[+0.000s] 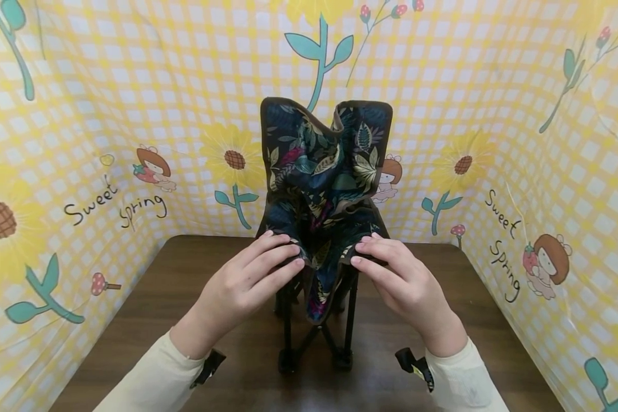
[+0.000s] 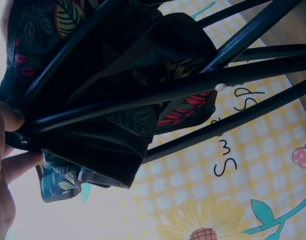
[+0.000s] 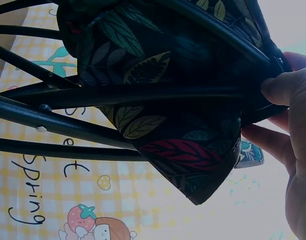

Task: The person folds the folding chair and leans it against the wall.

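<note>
A small folding chair (image 1: 323,189) with dark leaf-print fabric and a black tube frame stands half folded on the brown table (image 1: 134,326). My left hand (image 1: 260,269) grips the front left corner of its seat, with fingers over the fabric. The right hand (image 1: 391,269) grips the front right corner the same way. In the left wrist view my left hand (image 2: 5,150) pinches the frame joint from below, under black tubes (image 2: 193,90) and sagging fabric. In the right wrist view my right hand's fingers (image 3: 285,90) curl round the frame corner beside the hanging seat fabric (image 3: 178,145).
A yellow checked backdrop (image 1: 134,114) with flowers and "Sweet Spring" lettering surrounds the table on three sides. The chair's black feet (image 1: 288,360) rest near the table's front middle. Cream sleeves (image 1: 149,377) cover both forearms.
</note>
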